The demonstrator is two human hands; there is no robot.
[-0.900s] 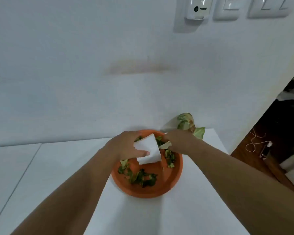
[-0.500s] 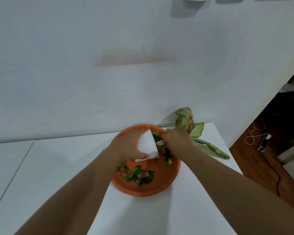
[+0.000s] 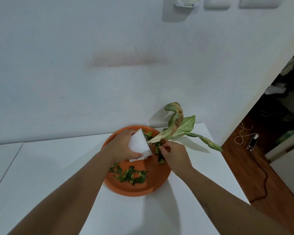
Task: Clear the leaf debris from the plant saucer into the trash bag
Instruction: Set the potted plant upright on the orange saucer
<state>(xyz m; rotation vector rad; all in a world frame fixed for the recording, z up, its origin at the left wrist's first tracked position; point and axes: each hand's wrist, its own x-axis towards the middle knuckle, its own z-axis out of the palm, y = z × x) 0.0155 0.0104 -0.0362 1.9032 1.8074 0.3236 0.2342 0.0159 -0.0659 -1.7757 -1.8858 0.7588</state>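
The left hand (image 3: pixel 120 146) grips a white pot (image 3: pixel 139 144) tipped sideways over the orange saucer (image 3: pixel 153 182) on the worktop (image 3: pixel 41 167). The right hand (image 3: pixel 175 153) fingers pinch leaf bits (image 3: pixel 129 175) in the saucer.

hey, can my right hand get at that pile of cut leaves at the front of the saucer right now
Probably yes. The right hand is at the saucer, and the leaf pile lies uncovered; the left hand and tipped pot sit behind it.

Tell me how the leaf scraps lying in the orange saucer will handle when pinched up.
The leaf scraps look thin and curled, so probably light and floppy. They lie as a loose scatter on the saucer, so a pinch likely lifts only a few. Some may cling if damp; that cannot be told.
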